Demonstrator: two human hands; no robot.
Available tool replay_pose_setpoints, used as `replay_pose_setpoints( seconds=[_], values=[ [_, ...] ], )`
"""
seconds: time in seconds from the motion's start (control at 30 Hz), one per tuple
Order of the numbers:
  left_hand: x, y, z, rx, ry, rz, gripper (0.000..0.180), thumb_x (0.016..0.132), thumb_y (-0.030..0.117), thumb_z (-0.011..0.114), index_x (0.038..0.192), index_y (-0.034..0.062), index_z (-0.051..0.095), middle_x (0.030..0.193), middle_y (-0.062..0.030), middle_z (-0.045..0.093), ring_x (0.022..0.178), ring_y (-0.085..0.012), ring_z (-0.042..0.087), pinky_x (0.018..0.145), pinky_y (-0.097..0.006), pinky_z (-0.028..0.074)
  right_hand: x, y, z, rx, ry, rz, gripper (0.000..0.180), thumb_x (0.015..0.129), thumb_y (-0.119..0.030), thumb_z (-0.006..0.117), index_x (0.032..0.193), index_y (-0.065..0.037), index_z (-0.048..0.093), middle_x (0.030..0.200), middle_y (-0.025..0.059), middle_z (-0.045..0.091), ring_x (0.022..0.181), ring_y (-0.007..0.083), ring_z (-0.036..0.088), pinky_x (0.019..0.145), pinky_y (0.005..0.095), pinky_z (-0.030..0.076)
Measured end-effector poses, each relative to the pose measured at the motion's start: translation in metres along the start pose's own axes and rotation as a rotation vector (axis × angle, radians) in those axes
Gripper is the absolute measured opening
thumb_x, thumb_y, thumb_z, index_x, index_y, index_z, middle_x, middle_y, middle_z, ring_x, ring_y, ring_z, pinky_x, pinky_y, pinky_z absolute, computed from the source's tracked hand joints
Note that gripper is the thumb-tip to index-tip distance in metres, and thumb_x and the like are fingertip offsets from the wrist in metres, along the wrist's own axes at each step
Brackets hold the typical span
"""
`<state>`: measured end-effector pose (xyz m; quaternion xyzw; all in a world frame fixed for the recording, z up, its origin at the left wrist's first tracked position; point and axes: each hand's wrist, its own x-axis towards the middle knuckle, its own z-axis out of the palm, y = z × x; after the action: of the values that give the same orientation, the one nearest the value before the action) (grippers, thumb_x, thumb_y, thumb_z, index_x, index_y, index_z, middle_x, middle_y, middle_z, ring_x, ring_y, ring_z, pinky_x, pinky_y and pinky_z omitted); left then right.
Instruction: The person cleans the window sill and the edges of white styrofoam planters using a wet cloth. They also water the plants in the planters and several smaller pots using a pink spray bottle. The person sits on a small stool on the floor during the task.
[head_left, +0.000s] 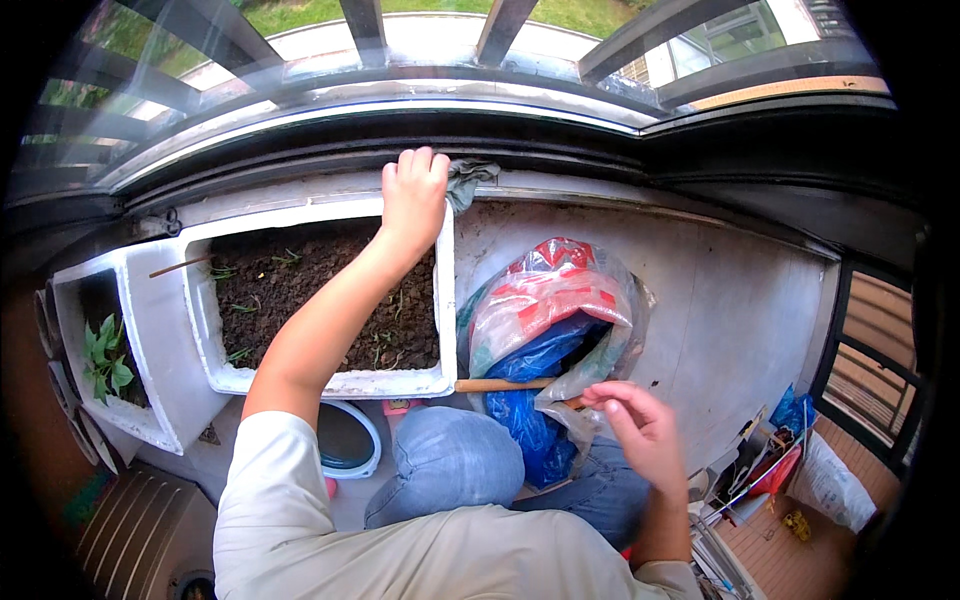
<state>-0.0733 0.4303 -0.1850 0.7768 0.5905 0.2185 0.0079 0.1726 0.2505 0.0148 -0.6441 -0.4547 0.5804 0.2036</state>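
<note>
My left hand reaches over a white foam planter box to the window ledge. Its fingers are curled closed on a grey-green cloth, which sticks out to the right. Dark soil with small green sprouts lies in the box, partly hidden by my left forearm. My right hand hovers low at the right, thumb apart from the loosely bent fingers, with nothing visible in it. Its fingertips are beside a wooden stick and the clear-and-red plastic bag, which has a blue bag inside.
A second white box with a leafy plant stands at the left. A round basin sits by my knee. Windows with a dark frame run along the far side. Tools and bags, including a white sack, crowd the lower right.
</note>
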Motion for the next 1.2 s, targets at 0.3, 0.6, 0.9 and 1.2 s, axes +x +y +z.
replay_pose_setpoints(
  seconds=[0.3, 0.6, 0.9, 1.2],
  values=[
    [-0.006, 0.041, 0.031, 0.14, -0.336, 0.129, 0.044, 0.08, 0.028, 0.053, 0.115, 0.0022, 0.047, 0.112, -0.0127, 0.043, 0.099, -0.0305, 0.043, 0.073, -0.046, 0.043, 0.009, 0.024, 0.035, 0.261, -0.098, 0.05, 0.019, 0.087, -0.002, 0.046, 0.102, 0.004, 0.056, 0.096, 0.0098, 0.059, 0.091, 0.0154, 0.056, 0.082, 0.0267, 0.043],
    [-0.008, 0.036, 0.033, 0.212, -0.486, 0.168, 0.058, 0.084, 0.046, 0.045, 0.102, -0.0076, 0.055, 0.109, -0.0223, 0.046, 0.097, -0.0354, 0.047, 0.082, -0.048, 0.04, 0.02, 0.036, 0.037, 0.267, -0.073, 0.092, 0.019, 0.087, -0.001, 0.046, 0.103, 0.004, 0.055, 0.097, 0.0103, 0.059, 0.09, 0.015, 0.056, 0.082, 0.0263, 0.044],
    [-0.023, -0.058, -0.012, -0.205, -0.438, 0.175, 0.037, 0.088, 0.027, 0.042, 0.087, -0.0054, 0.061, 0.113, -0.0215, 0.052, 0.105, -0.034, 0.049, 0.093, -0.043, 0.036, 0.027, 0.038, 0.032, 0.238, -0.045, 0.128, 0.02, 0.088, -0.003, 0.045, 0.104, 0.003, 0.055, 0.098, 0.0091, 0.059, 0.091, 0.0142, 0.056, 0.082, 0.026, 0.044],
    [-0.057, -0.15, -0.048, -0.153, -0.283, 0.028, 0.031, 0.088, 0.015, 0.039, 0.087, -0.0045, 0.062, 0.101, -0.0203, 0.058, 0.094, -0.0337, 0.055, 0.088, -0.038, 0.042, 0.025, 0.044, 0.035, 0.198, -0.03, 0.126, 0.02, 0.088, -0.004, 0.045, 0.104, 0.002, 0.055, 0.096, 0.0089, 0.06, 0.086, 0.0137, 0.058, 0.077, 0.0253, 0.046]
  ],
)
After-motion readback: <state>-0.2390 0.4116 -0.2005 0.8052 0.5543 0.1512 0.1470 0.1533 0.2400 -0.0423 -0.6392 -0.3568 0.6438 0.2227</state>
